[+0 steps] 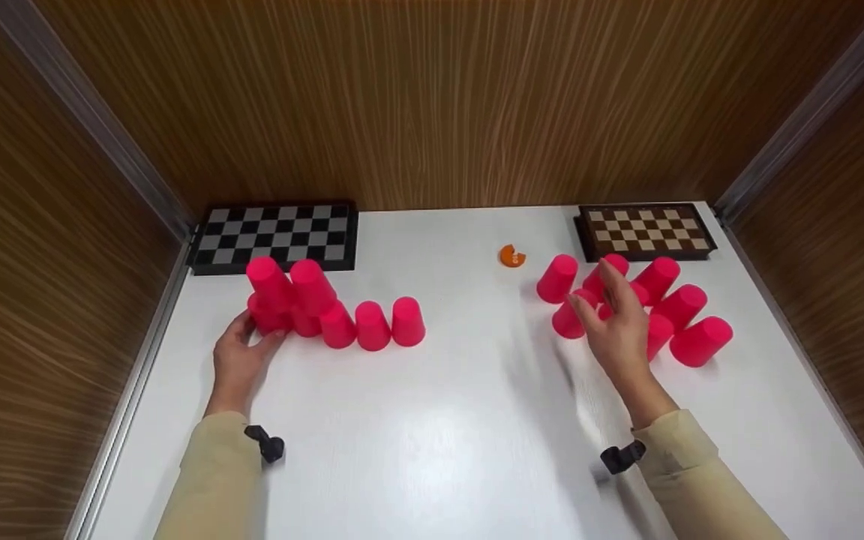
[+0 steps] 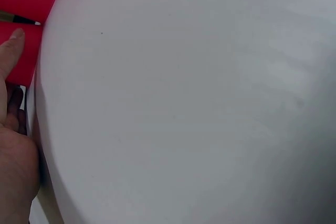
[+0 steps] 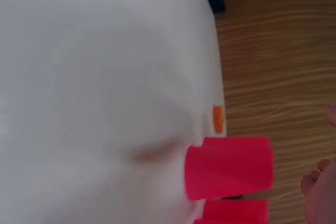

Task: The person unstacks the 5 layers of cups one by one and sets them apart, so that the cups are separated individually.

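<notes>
On the left stands a row of upside-down pink plastic cups, with two more, an outer cup [image 1: 270,283] and an inner cup [image 1: 313,289], raised on its left end. My left hand [image 1: 238,361] holds the leftmost bottom cup [image 2: 29,56], its thumb along the front and the other fingers round the outer side. Toward the row's right end are loose cups [image 1: 408,322]. My right hand [image 1: 619,337] hovers over the right group of upside-down cups, thumb and fingers spread, nothing between them. Its nearest cup [image 1: 568,319] sits just beyond the thumb; some others are partly hidden behind the hand.
A black-and-grey checkered board [image 1: 274,238] lies at the back left, a brown checkered board [image 1: 646,229] at the back right. Between them is a small orange piece [image 1: 511,256] with a notch. Wood-grain panels [image 1: 432,105] enclose the white table [image 1: 402,435] at the back and sides.
</notes>
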